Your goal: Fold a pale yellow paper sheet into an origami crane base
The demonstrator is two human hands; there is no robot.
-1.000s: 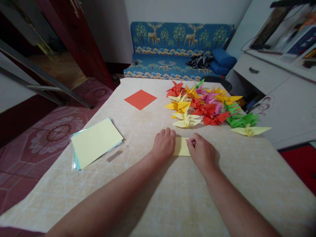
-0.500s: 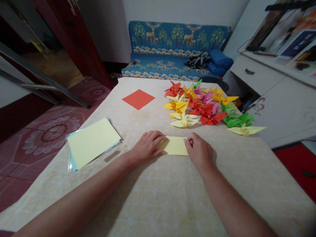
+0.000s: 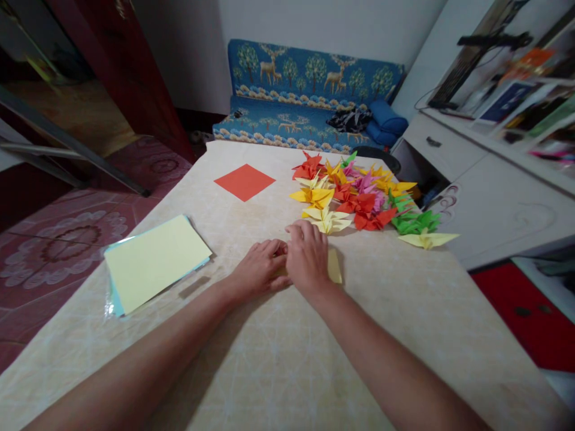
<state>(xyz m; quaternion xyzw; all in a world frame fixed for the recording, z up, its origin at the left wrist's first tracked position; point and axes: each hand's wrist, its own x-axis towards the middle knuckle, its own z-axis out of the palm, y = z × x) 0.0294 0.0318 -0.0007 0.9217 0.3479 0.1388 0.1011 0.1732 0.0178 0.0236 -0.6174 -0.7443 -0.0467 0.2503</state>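
A pale yellow sheet of paper [image 3: 334, 267], folded into a narrow rectangle, lies flat on the table in front of me. Its right end shows, while my hands cover the rest. My left hand [image 3: 261, 267] is closed, gripping the paper's left end between thumb and fingers. Right beside it, my right hand [image 3: 309, 256] lies across the middle of the paper with its fingers bent and together, pressing down. Its fingertips come close to my left fingers, and what is under them is hidden.
A red paper square [image 3: 245, 182] lies beyond my hands. Folded paper cranes [image 3: 359, 194] in several colours crowd the table's far right. At left sits a stack of yellow and blue paper [image 3: 157, 263] on a clear wrapper. A patterned sofa [image 3: 287, 123] stands behind the table [image 3: 278, 371].
My right hand has moved left along the folded paper, from its right end to beside my left hand. The left hand stays at the left end. The view has shifted slightly right.
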